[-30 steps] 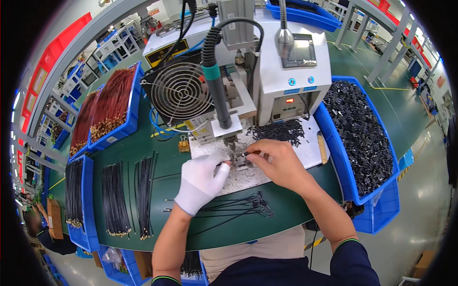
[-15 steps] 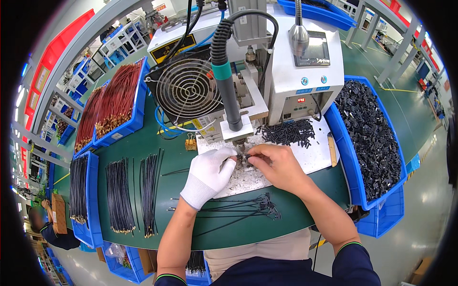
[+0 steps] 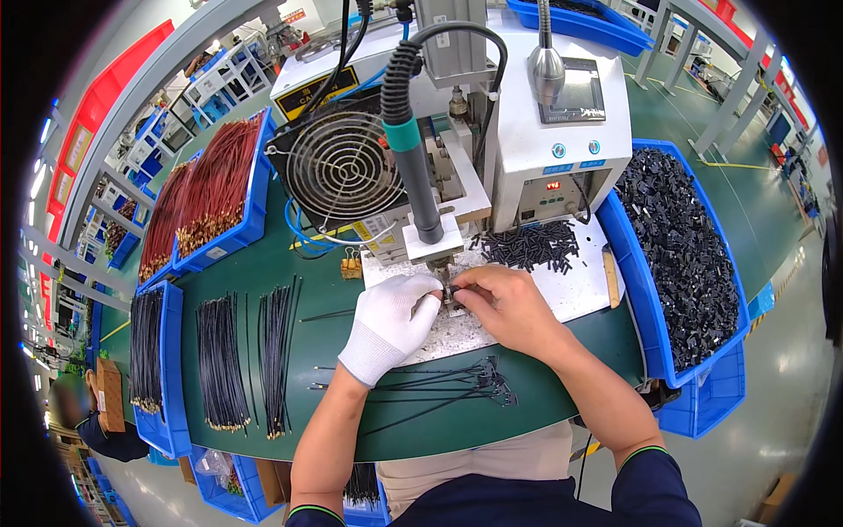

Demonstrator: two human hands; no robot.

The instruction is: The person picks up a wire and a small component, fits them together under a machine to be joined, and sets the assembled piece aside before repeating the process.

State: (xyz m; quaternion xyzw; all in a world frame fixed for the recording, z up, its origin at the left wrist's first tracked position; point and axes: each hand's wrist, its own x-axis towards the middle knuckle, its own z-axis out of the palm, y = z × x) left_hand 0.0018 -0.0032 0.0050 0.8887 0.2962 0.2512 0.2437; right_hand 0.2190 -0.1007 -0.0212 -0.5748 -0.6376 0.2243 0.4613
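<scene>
My left hand (image 3: 393, 325), in a white glove, is closed at the metal fixture (image 3: 450, 309) beneath the bench machine's head. A thin black cable (image 3: 328, 315) runs out from behind this hand to the left, apparently pinched in its fingers. My bare right hand (image 3: 509, 303) meets it from the other side, thumb and fingertips pressed together over the fixture. Something small and dark shows between the fingertips, too covered to name. Directly above stands a grey cylindrical handle (image 3: 417, 189) with a teal collar, set in a white block (image 3: 433, 239).
Small black tubes (image 3: 531, 246) lie behind my right hand, near a wooden-handled tool (image 3: 610, 277). A blue bin (image 3: 628, 255) of black parts stands right. Cables with small black ends (image 3: 479, 382) lie in front; black cable bundles (image 3: 221, 364) and red cables (image 3: 215, 184) are left.
The left hand's fingertips have shifted slightly right, toward the right hand. Both hands stay at the fixture, and the view has moved a little.
</scene>
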